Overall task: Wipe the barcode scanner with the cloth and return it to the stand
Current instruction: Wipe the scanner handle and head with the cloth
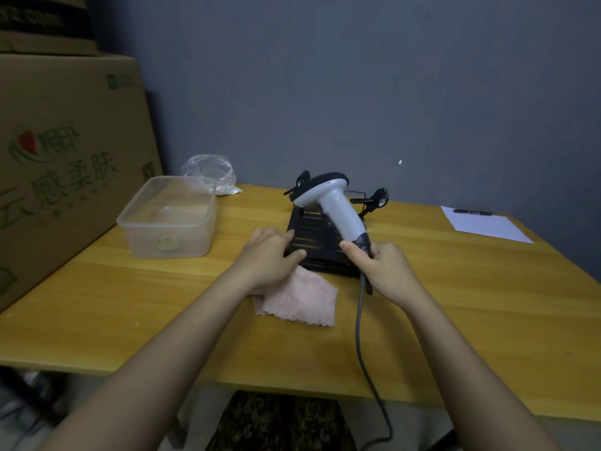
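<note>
A white barcode scanner (331, 203) with a black head stands tilted above a black stand (315, 242) at the middle of the wooden table (162, 304). My right hand (380, 268) is shut on the bottom of the scanner's handle, where a grey cable (361, 336) leaves it and runs down over the table's front edge. My left hand (266, 255) rests on the stand's left edge, thumb and fingers pressed to it. A pink cloth (302, 301) lies flat on the table just below my left hand, partly under the wrist.
A clear plastic tub (169, 216) sits at the left, a crumpled plastic bag (211, 174) behind it. Large cardboard boxes (65, 151) stand along the left edge. A white sheet of paper (484, 226) with a pen (471, 212) lies at the far right. A grey wall is behind.
</note>
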`<act>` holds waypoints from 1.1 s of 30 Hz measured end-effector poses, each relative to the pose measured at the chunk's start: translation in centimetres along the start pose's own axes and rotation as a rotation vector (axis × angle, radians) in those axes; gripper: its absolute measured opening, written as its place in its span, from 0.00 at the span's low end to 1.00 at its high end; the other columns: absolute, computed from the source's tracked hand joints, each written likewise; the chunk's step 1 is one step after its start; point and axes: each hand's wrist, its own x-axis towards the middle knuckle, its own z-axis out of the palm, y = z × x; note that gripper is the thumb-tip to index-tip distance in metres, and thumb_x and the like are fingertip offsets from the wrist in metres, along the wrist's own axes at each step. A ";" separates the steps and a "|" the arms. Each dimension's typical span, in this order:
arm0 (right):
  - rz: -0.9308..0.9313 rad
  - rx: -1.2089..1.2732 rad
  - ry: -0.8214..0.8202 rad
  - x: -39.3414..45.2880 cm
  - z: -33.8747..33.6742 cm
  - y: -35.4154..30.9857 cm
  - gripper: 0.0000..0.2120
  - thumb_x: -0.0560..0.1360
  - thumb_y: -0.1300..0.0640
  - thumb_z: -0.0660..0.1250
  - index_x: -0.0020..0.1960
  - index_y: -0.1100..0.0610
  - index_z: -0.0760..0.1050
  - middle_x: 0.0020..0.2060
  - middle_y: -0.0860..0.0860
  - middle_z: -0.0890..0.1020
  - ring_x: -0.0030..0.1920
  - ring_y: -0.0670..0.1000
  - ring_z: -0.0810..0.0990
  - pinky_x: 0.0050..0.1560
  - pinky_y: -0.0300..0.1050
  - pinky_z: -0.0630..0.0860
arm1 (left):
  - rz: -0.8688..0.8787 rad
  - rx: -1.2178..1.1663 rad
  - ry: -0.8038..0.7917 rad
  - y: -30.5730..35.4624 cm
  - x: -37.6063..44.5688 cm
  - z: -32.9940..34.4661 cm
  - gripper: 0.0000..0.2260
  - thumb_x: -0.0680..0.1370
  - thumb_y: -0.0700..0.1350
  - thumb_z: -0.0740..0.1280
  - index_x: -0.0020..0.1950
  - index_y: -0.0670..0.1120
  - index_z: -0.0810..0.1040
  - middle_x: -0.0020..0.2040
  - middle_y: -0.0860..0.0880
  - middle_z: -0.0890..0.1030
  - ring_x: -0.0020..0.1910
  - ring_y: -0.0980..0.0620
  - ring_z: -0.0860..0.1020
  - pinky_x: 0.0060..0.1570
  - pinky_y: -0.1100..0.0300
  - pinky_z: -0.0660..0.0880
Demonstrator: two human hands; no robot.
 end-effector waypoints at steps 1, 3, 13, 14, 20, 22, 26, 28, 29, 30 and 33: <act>0.006 -0.011 0.000 -0.1 0.0 0.2 0.25 0.75 0.45 0.65 0.26 0.52 0.58 0.16 0.45 0.62 0.20 0.44 0.61 0.25 0.39 0.55 | -0.014 0.096 -0.028 -0.5 -0.5 0.1 0.23 0.77 0.58 0.58 0.70 0.50 0.69 0.62 0.48 0.72 0.65 0.45 0.65 0.61 0.51 0.66; 0.020 -0.027 0.004 -0.3 0.1 0.5 0.26 0.75 0.45 0.65 0.26 0.53 0.57 0.17 0.45 0.62 0.22 0.45 0.61 0.27 0.42 0.56 | 0.000 0.135 -0.050 -1.4 -1.1 0.2 0.21 0.76 0.60 0.60 0.64 0.51 0.75 0.62 0.50 0.74 0.66 0.45 0.65 0.62 0.50 0.66; 0.028 -0.096 -0.024 -1.6 0.4 0.8 0.25 0.75 0.45 0.66 0.27 0.54 0.58 0.21 0.48 0.62 0.22 0.47 0.61 0.27 0.44 0.56 | 0.110 -0.117 0.353 -0.1 -3.2 -0.7 0.07 0.78 0.51 0.61 0.47 0.50 0.76 0.49 0.53 0.78 0.44 0.53 0.75 0.41 0.54 0.72; 0.029 -0.103 -0.030 -1.6 0.4 0.9 0.25 0.74 0.44 0.66 0.26 0.54 0.58 0.21 0.48 0.62 0.22 0.47 0.61 0.28 0.45 0.56 | 0.111 -0.174 0.425 0.4 -3.3 -1.0 0.08 0.78 0.51 0.60 0.48 0.49 0.75 0.48 0.53 0.79 0.43 0.53 0.75 0.41 0.53 0.73; 0.044 -0.250 -0.078 -1.9 0.3 0.8 0.26 0.72 0.40 0.65 0.28 0.54 0.58 0.22 0.50 0.63 0.24 0.51 0.63 0.30 0.45 0.58 | 0.167 -0.454 0.679 3.7 -2.8 -3.4 0.08 0.79 0.50 0.62 0.48 0.45 0.75 0.40 0.57 0.76 0.44 0.56 0.75 0.44 0.56 0.73; 0.034 -0.340 -0.099 -1.9 0.2 0.3 0.27 0.72 0.38 0.64 0.28 0.55 0.58 0.22 0.50 0.63 0.24 0.51 0.63 0.29 0.46 0.58 | 0.206 -0.435 0.665 4.1 -2.2 -3.3 0.08 0.79 0.49 0.61 0.48 0.45 0.75 0.43 0.54 0.77 0.45 0.55 0.76 0.44 0.56 0.73; -0.025 -0.509 -0.146 -2.0 0.2 -0.1 0.27 0.73 0.38 0.63 0.28 0.56 0.58 0.23 0.50 0.63 0.24 0.51 0.63 0.28 0.46 0.56 | 0.240 -0.364 0.592 4.5 -1.2 -1.3 0.08 0.78 0.48 0.62 0.50 0.46 0.79 0.49 0.50 0.79 0.47 0.55 0.76 0.46 0.58 0.75; -0.060 -0.575 -0.158 -2.0 0.4 -0.4 0.27 0.73 0.38 0.62 0.28 0.56 0.58 0.23 0.49 0.63 0.24 0.50 0.62 0.27 0.46 0.56 | 0.235 -0.287 0.527 4.4 -1.2 -0.1 0.10 0.79 0.46 0.62 0.55 0.46 0.80 0.54 0.49 0.82 0.53 0.53 0.77 0.54 0.60 0.73; -0.074 -0.594 -0.162 -2.1 0.5 -0.5 0.26 0.73 0.38 0.62 0.28 0.55 0.58 0.23 0.49 0.64 0.24 0.49 0.62 0.26 0.45 0.56 | 0.231 -0.228 0.481 4.2 -1.2 0.5 0.12 0.79 0.45 0.61 0.59 0.46 0.80 0.57 0.48 0.82 0.58 0.51 0.77 0.57 0.63 0.69; -0.082 -0.607 -0.165 -2.1 0.6 -0.6 0.26 0.73 0.38 0.62 0.28 0.55 0.58 0.23 0.49 0.64 0.24 0.49 0.62 0.26 0.45 0.56 | 0.228 -0.190 0.439 4.0 -1.4 1.1 0.13 0.80 0.44 0.60 0.62 0.45 0.78 0.60 0.47 0.81 0.61 0.50 0.76 0.58 0.67 0.65; -0.087 -0.636 -0.162 -2.3 0.7 -0.7 0.26 0.73 0.38 0.61 0.28 0.55 0.59 0.24 0.48 0.65 0.24 0.48 0.63 0.25 0.44 0.56 | 0.297 -0.208 0.404 3.9 -2.2 1.8 0.14 0.79 0.38 0.61 0.63 0.40 0.77 0.58 0.43 0.82 0.58 0.50 0.78 0.57 0.73 0.62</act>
